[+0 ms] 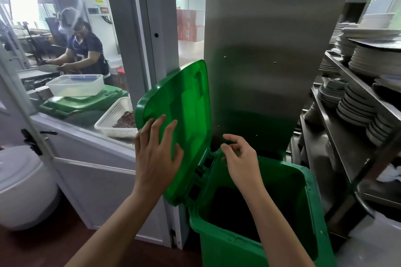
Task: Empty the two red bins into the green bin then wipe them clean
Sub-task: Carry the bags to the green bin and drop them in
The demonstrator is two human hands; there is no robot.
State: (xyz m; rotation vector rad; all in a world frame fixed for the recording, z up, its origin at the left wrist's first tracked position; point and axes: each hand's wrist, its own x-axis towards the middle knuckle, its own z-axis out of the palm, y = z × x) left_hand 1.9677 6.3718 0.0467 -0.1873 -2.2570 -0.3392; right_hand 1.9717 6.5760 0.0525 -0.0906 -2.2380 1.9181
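Steel panelling and a plate rack [358, 97] are seen behind the green bin [249, 243], which stands open on the floor. No red bins are in view, so emptying and wiping are judged not yet begun. Left hand [155, 154] fingers are spread flat against the raised lid [180, 102]. Right hand [240, 158] fingers are loosely curled, holding nothing, above the bin's hinge edge.

Lid [184, 115] upright left of bin [308, 191].
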